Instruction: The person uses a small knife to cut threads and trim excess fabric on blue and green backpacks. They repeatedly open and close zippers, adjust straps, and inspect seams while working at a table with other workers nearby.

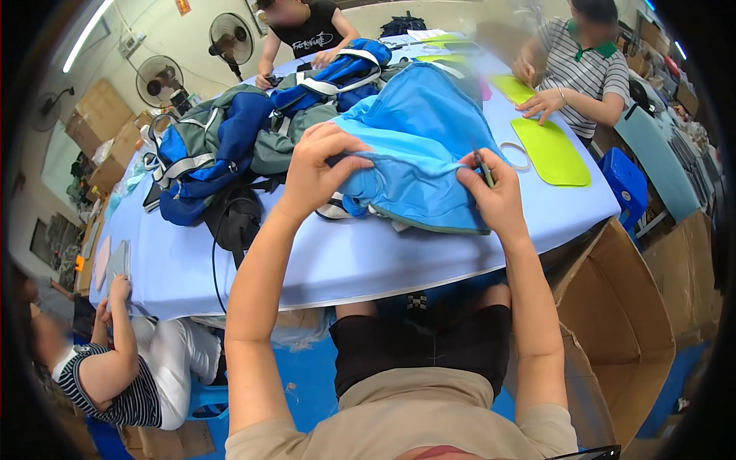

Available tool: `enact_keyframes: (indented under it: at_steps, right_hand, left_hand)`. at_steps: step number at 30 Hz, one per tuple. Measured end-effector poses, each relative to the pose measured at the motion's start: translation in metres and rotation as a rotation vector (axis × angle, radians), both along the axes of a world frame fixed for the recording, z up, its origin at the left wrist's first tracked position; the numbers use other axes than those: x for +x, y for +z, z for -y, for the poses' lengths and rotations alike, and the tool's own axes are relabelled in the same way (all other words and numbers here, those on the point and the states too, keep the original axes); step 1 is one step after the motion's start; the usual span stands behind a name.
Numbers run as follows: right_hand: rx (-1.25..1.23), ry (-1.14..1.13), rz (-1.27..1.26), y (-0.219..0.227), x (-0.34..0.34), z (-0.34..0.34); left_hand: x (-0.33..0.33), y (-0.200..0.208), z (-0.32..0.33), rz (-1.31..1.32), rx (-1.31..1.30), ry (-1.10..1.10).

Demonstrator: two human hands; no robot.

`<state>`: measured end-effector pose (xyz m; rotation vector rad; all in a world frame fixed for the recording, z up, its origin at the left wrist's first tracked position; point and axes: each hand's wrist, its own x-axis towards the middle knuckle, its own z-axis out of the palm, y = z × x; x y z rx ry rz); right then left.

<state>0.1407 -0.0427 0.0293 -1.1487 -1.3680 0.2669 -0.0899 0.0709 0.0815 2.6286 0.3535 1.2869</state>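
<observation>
A bright blue fabric piece (418, 172), bunched and baglike with a dark bound lower edge, is stretched between my hands over the table's near side. My left hand (326, 165) pinches a fold of it between thumb and fingers. On the other side, my right hand (494, 192) grips the cloth with thumb and forefinger. A small dark slender tool, perhaps thread snips (484, 167), also sits in that hand, partly hidden by the fingers. Left of the cloth lie piled blue and grey-green backpacks (249, 115) with white straps.
The table (360, 264) has a pale cover. Yellow-green panels (550, 153) and a tape roll (515, 156) lie at right, near a seated person in stripes. Other people work at the far side and left. An open cardboard box (613, 322) stands beside my right leg.
</observation>
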Motion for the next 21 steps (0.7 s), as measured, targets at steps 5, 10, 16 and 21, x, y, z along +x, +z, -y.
enact_keyframes:
  at_steps: [5, 10, 16, 21]
  right_hand:
    - [-0.198, 0.179, -0.461, -0.001, 0.002, -0.002]
    - [-0.196, 0.2, -0.585, -0.015, 0.007, -0.003]
    - [-0.329, -0.076, -0.391, -0.032, 0.051, 0.028]
    - [-0.169, -0.229, -0.313, -0.014, 0.033, 0.052]
  left_hand:
    - [0.005, 0.0, -0.006, 0.021, -0.308, -0.027]
    - [0.013, -0.015, -0.003, 0.037, -0.262, -0.034]
    - [0.064, -0.054, 0.05, -0.067, 0.294, -0.088]
    - [0.114, -0.088, 0.101, -0.568, 0.376, -0.185]
